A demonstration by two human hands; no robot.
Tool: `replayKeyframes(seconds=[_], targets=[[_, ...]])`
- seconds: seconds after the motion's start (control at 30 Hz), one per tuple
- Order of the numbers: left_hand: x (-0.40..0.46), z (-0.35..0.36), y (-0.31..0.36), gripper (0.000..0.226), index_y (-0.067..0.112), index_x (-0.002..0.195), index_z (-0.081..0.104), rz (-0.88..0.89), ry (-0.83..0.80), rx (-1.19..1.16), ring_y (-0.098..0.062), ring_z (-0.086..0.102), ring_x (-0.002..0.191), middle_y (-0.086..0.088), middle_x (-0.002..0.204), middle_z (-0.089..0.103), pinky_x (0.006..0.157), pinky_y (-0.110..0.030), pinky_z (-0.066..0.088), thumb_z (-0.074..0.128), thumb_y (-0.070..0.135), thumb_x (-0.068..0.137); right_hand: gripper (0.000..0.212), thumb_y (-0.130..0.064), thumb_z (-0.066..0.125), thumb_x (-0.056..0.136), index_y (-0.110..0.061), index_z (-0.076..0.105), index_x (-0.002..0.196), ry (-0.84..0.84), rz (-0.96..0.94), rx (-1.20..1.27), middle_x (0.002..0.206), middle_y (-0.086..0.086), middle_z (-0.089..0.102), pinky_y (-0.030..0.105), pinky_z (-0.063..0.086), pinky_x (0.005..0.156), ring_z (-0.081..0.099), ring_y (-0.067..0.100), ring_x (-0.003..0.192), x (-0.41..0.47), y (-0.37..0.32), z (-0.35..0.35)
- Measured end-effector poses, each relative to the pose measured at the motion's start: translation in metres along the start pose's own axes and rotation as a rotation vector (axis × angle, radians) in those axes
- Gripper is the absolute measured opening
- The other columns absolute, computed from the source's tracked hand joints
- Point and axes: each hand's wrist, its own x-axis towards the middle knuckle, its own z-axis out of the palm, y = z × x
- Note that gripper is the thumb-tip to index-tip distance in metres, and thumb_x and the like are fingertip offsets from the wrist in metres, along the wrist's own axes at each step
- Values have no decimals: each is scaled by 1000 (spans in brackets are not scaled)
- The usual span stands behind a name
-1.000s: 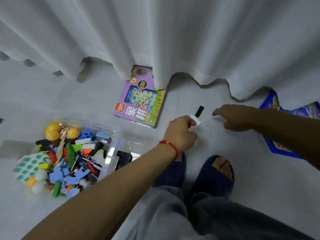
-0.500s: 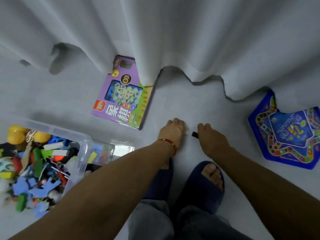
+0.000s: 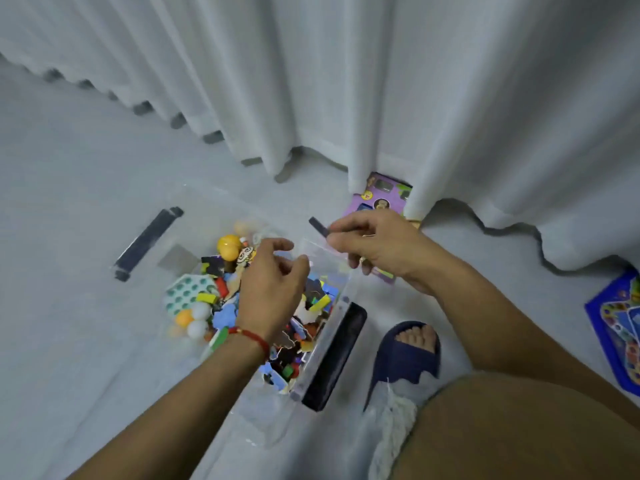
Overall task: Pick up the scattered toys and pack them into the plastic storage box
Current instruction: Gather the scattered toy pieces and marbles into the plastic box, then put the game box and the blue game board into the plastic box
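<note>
The clear storage box (image 3: 341, 303), heaped with toys (image 3: 221, 299), lies under the left hand (image 3: 272, 292), fingers loosely curled, perhaps empty. Right hand (image 3: 377, 249) fingertips pinch a black piece (image 3: 318, 226) above its far corner.

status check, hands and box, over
Right hand pinches a small black piece over the clear storage box. Left hand above the toy pile, fingers loosely curled, holding nothing visible. Nothing blocks the box opening.
</note>
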Motion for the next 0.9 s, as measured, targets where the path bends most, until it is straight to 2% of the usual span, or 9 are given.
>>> replayKeyframes(seconds=[0.1,0.17,0.23,0.3,0.43,0.6,0.67,0.8,0.9], targets=[[9,-31,-27,45,10,133,50,64,3,491,-32,59,110,-14,124,63,90,-41,49,58,30,93,17,-37,65,88,-23,73,93,124,10,-265,83,-8,71,27,55,66,68,12,76,18,6,16],[18,-30,-24,43,6,132,52,243,50,544,-35,52,115,-17,127,58,95,-40,42,55,20,91,14,-29,60,89,-21,71,90,326,50,-332,83,-7,71,25,52,69,68,16,80,30,24,6],[38,-13,-9,39,7,126,57,409,63,532,-32,50,117,-13,123,60,98,-40,41,52,20,90,16,-24,57,90,-18,71,95,427,150,-442,94,1,72,29,52,77,67,22,90,39,51,-10],[68,14,7,38,10,117,63,513,27,602,-30,52,115,-10,118,64,97,-42,43,46,29,89,21,-22,61,91,-17,68,110,383,275,-582,114,7,68,34,51,86,62,27,104,46,82,-22],[121,61,5,48,21,121,62,516,-194,948,-25,47,124,-3,124,64,109,-49,31,34,48,94,63,-41,69,87,-22,43,141,219,413,-799,135,15,49,41,49,95,53,34,116,70,149,-26],[127,68,-9,53,29,122,61,554,-178,1025,-25,49,119,1,123,64,99,-42,38,31,56,89,100,-47,76,78,-36,11,153,226,515,-865,158,15,-2,48,40,107,30,41,134,111,195,-23],[128,69,-9,52,29,119,63,553,-170,1026,-24,50,115,2,119,65,93,-40,41,32,56,88,104,-43,81,74,-34,12,152,285,478,-856,158,14,-6,47,44,104,33,40,132,123,209,-19],[131,72,-11,49,28,114,65,555,-131,1026,-24,51,112,3,114,66,86,-38,45,33,56,88,88,-23,87,70,-23,34,140,464,280,-835,150,15,17,41,48,100,43,36,126,128,227,-9],[132,73,-12,49,28,116,63,552,-132,1020,-24,50,112,2,118,63,85,-38,45,35,57,89,86,-23,89,66,-21,39,135,445,269,-758,147,14,19,42,50,100,43,35,125,125,221,-19]])
